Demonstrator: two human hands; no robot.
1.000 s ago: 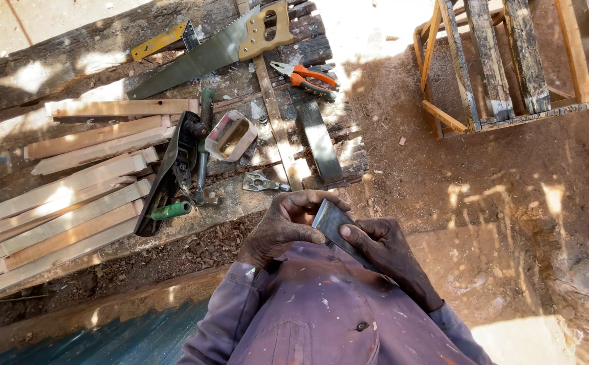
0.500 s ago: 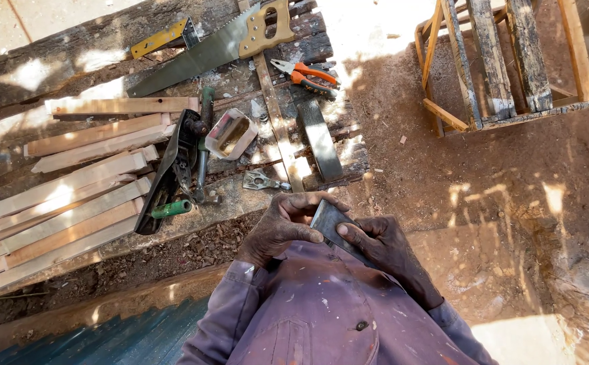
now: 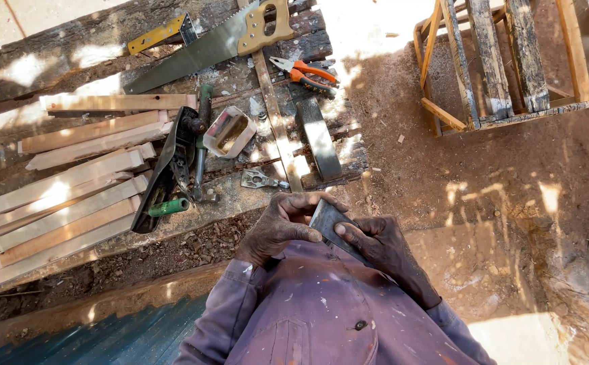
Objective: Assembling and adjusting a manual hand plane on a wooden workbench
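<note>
Here, both hands hold one flat dark metal blade (image 3: 326,220) close to the body, near centre of view.
Left hand (image 3: 277,228) curls over the blade's left edge, fingers (image 3: 311,201) pressed together and bent round its far end; right hand (image 3: 382,245) pinches the right side, fingers on top of the flat face. Blade tilted, one corner pointing far-left. Purple sleeves near. On the counter (image 3: 51,51), far and left: one handsaw (image 3: 206,47) with a wooden handle, one pair of orange-handled pliers (image 3: 304,71), one hand plane body (image 3: 166,169) with a green knob, one small open box (image 3: 229,132), one small metal clamp piece (image 3: 257,179), about eight light wood strips (image 3: 71,196) stacked at left. One slatted wooden crate (image 3: 511,61) on the dirt floor, far right.
</note>
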